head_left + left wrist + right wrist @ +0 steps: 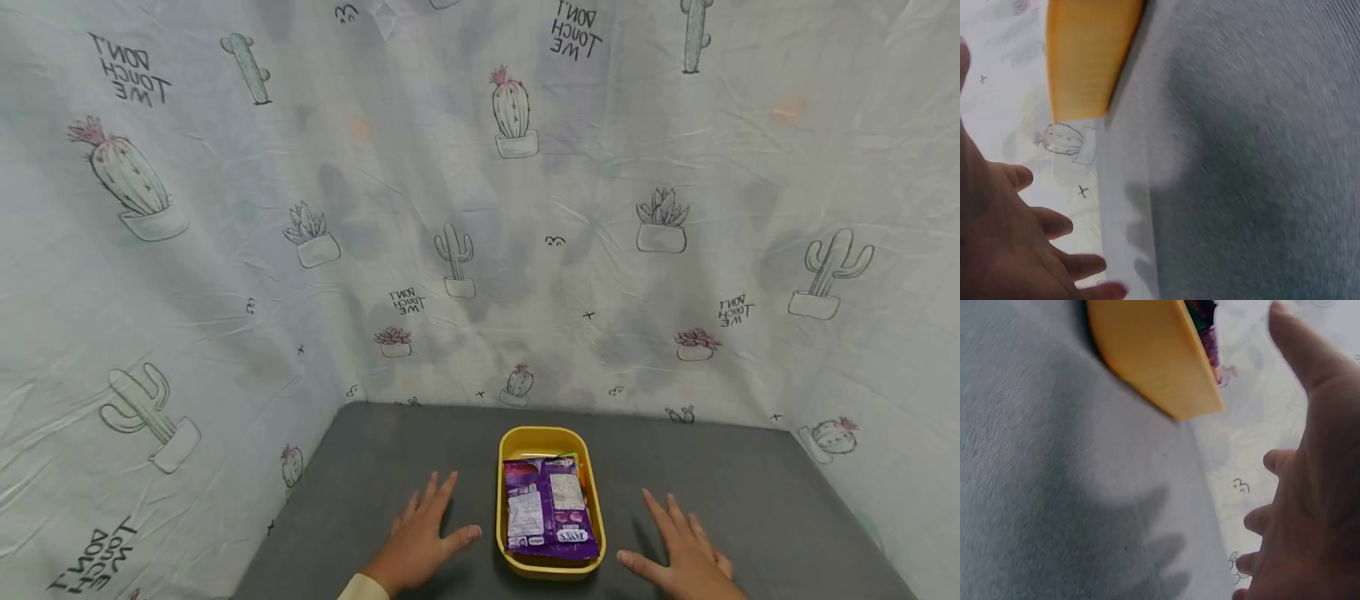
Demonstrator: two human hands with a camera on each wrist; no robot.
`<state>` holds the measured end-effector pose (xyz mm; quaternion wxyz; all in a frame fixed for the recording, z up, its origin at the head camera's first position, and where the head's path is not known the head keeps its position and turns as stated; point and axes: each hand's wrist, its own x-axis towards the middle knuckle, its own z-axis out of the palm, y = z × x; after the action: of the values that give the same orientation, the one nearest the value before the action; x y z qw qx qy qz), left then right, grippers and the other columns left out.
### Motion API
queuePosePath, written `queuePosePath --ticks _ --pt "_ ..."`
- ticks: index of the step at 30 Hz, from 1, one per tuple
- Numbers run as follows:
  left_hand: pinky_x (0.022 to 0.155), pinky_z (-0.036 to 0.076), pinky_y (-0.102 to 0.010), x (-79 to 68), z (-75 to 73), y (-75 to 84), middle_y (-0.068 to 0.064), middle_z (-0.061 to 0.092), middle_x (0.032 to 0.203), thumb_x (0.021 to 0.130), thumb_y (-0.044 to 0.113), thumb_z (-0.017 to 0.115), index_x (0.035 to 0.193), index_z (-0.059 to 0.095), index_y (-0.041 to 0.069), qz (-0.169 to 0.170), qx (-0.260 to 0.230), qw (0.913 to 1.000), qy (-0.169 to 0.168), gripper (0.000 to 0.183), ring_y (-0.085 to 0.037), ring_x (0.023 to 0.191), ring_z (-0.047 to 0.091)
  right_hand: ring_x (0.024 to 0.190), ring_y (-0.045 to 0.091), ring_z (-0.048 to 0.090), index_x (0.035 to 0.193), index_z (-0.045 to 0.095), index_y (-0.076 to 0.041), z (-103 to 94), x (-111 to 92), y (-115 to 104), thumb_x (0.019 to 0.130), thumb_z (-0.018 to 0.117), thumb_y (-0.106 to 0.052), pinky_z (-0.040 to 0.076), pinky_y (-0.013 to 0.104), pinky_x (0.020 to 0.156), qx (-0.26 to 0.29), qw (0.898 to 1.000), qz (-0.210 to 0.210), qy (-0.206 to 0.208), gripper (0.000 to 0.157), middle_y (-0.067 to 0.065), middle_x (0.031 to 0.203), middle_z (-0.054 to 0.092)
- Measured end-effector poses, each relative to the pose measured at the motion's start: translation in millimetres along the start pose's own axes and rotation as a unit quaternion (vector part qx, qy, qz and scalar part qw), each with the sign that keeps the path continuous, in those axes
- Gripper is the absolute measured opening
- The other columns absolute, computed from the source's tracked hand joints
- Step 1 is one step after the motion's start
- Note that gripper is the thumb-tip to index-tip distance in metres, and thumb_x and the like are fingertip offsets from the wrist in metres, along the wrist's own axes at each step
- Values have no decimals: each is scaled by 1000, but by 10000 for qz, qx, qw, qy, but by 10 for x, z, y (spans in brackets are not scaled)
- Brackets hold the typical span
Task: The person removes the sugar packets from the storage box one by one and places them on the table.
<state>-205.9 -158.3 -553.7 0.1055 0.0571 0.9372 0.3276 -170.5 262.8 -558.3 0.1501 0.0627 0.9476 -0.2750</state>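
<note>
A yellow plastic bin (543, 437) stands on the dark table, with purple snack packets (551, 508) lying inside it. To its left, my left hand (422, 540) hovers with fingers spread and thumb toward the bin, apart from it. On the other side, my right hand (684, 554) is likewise spread, its thumb pointing at the bin across a gap. Both wrist views show the yellow wall of the bin beyond the fingers, and nothing lies in either palm. Other wrappers under the top packets are mostly hidden; a green and red edge shows at the right.
A dark grey table surface (420, 433) surrounds the bin. Behind it and along both sides hangs a pale curtain (570, 333) printed with cacti and mirrored lettering. Shadows of the hands fall on the tabletop.
</note>
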Motion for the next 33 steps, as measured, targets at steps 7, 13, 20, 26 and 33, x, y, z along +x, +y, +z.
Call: queuePosePath --ticks 7,13,20,26,33 --pt "111 21 -85 -22 -107 103 -30 21 175 108 65 53 175 25 14 388 -1590 9858 -365 89 -61 154 22 149 72 7 173 7 1 -156 3 -83 109 59 -54 18 92 103 1876 9784 -760 -416 98 43 170 3" --pt "101 44 -77 -52 -155 167 -37 17 172 117 57 30 175 16 7 651 -3228 9400 -894 78 -67 147 30 149 72 8 172 -8 -1 -244 -38 -105 116 36 -50 25 88 104 3569 9209 -1195 -1016 87 46 167 -2" --pt "98 47 -77 -104 -131 206 -38 6 172 113 66 20 176 8 8 771 -4712 8683 -1343 86 -73 145 22 149 72 11 172 -20 -12 -394 -204 -201 112 14 -66 41 79 104 5032 8394 -1135 -1709 87 44 169 -12" --pt "95 50 -75 -66 -17 209 -38 6 173 114 62 25 176 9 7 687 -4916 8569 -1389 84 -72 147 20 147 53 42 171 -23 -12 -448 -229 -165 111 8 -65 43 73 107 5226 8154 -1563 -1937 86 38 173 -5" --pt "92 51 -75 -14 156 274 -38 11 173 113 49 48 174 11 1 539 -5083 8522 -1115 86 -72 147 20 149 59 35 172 -21 -13 -461 -197 -278 113 10 -64 45 72 106 5284 8104 -1643 -1925 84 39 173 -5"
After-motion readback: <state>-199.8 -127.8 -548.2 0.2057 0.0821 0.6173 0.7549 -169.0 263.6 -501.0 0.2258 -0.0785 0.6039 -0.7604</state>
